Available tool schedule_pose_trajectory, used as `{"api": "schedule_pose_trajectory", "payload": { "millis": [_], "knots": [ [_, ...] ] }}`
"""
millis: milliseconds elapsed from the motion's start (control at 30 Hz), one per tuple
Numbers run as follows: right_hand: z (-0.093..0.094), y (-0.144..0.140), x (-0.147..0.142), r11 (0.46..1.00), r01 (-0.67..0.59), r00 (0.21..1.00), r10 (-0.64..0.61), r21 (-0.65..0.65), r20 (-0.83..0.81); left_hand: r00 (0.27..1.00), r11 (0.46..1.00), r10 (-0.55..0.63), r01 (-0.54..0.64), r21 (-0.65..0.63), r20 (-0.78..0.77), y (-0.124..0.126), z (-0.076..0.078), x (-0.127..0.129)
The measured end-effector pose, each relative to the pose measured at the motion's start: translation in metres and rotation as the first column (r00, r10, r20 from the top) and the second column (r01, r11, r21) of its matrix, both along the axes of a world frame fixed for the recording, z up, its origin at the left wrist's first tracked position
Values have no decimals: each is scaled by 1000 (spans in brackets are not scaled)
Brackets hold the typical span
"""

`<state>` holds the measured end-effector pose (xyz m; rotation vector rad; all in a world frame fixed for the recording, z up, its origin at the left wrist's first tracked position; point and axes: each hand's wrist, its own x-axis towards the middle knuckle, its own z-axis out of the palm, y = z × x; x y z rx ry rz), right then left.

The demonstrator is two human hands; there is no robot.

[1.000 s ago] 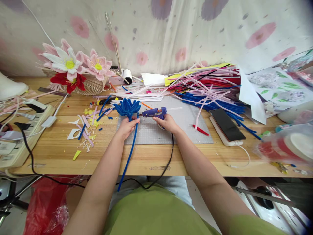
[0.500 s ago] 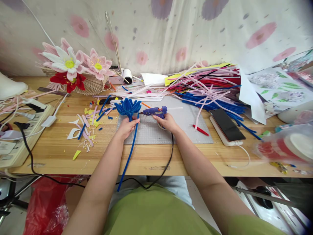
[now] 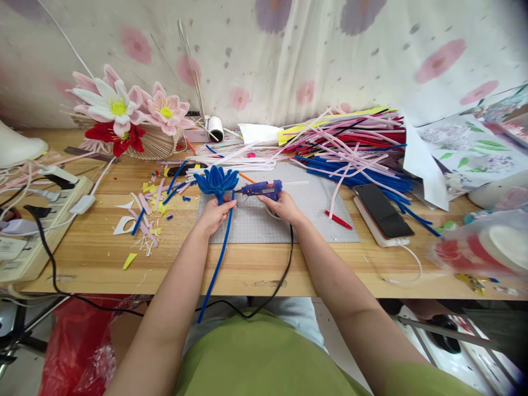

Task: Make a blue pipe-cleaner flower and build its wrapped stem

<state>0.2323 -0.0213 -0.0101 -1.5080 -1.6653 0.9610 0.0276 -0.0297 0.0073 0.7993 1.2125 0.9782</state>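
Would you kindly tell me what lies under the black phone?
The black phone lies on a white slab, from which a white cable runs. What the slab is stays hidden.

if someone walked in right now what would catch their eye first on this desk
Probably the blue pipe-cleaner flower held up by its long stem in the left hand over the grey cutting mat, with the right hand aiming a blue glue gun at its base. Behind them lies a big heap of red, pink and blue pipe cleaners, and finished pink and red flowers sit at the far left against the curtain.
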Motion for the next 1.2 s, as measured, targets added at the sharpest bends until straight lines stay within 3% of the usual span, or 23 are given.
{"api": "schedule_pose_trajectory", "payload": {
  "millis": [167,533,767,967,1100,1200],
  "knots": [
    [0,-1,1,999,-39,999,39,0,-10,1000,1000,-5,5,4,8,0,0,0],
    [3,2,-2,999,25,1000,-25,42,-9,1000,1000,4,-3,-7,21,0,0,-1],
    [14,4,28,964,265,963,-265,-7,-52,996,1000,22,-23,12,86,0,-1,-2],
    [7,21,74,906,405,895,-420,123,147,982,999,29,-33,19,189,4,-6,-6],
    [-4,37,89,901,382,836,-432,205,339,972,999,39,-46,23,233,7,-9,-9],
    [-8,44,95,910,374,811,-414,179,414,970,998,52,-60,28,239,8,-14,-10]
  ]
}}
